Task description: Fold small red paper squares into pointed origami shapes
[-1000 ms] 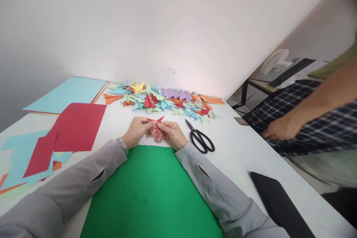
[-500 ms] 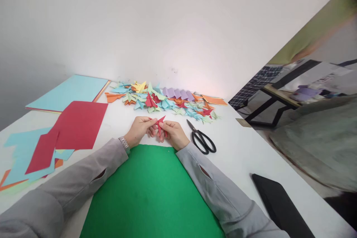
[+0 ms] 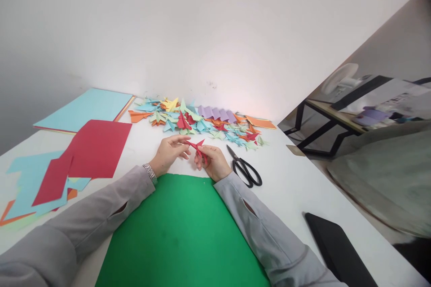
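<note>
A small red folded paper piece (image 3: 198, 145) with pointed tips is held above the white table, just beyond the green sheet (image 3: 185, 228). My right hand (image 3: 215, 161) pinches it from the right. My left hand (image 3: 170, 153) is beside it on the left, its fingers partly spread and the fingertips at the paper's left point; whether they grip it is hard to tell. Behind both hands lies a pile of small folded paper shapes (image 3: 183, 121) in red, orange, blue, green and yellow.
Black-handled scissors (image 3: 247, 171) lie right of my right hand. A black flat object (image 3: 336, 246) is at the lower right. On the left are stacked sheets (image 3: 87, 110), a red sheet (image 3: 97, 150) and blue scraps (image 3: 28, 179). A wall (image 3: 202, 31) stands behind the table.
My left hand's fingers have loosened and risen slightly. The red paper has turned and moved a little to the right with my right hand. At the right edge, the person in the background is out of view.
</note>
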A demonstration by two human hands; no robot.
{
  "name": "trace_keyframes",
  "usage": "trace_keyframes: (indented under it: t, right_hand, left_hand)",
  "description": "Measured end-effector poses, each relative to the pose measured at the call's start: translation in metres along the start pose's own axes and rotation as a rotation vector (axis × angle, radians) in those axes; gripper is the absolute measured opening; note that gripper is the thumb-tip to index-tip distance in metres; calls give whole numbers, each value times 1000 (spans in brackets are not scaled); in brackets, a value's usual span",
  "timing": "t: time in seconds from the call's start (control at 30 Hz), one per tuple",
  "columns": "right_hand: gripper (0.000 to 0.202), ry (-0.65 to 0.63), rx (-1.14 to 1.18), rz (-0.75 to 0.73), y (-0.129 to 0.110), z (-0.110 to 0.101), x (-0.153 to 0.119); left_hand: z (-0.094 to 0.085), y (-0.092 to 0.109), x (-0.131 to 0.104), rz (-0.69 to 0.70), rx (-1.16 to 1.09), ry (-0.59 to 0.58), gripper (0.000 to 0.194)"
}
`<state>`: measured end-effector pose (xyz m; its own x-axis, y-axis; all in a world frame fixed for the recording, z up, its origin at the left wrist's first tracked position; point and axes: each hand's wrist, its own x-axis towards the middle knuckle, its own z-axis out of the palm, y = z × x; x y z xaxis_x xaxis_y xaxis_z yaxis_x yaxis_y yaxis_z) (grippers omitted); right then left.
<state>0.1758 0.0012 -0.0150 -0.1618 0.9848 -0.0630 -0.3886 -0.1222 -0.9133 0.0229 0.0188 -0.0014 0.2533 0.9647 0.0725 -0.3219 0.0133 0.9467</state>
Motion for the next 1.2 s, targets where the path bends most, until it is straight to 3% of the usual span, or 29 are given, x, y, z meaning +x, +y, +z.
trace_keyframes:
  t: [0.13, 0.77, 1.2]
  right_hand:
    - [24, 10, -10, 11, 0, 1, -1]
    - [24, -19, -44, 15, 1, 1, -2]
    - [29, -60, -70, 46, 1, -2, 0]
  left_hand:
    - [-3, -1, 2, 19, 101, -54, 21]
    - [-13, -3, 7, 24, 123, -111, 13]
    - [-16, 2, 10, -68, 112, -108, 10]
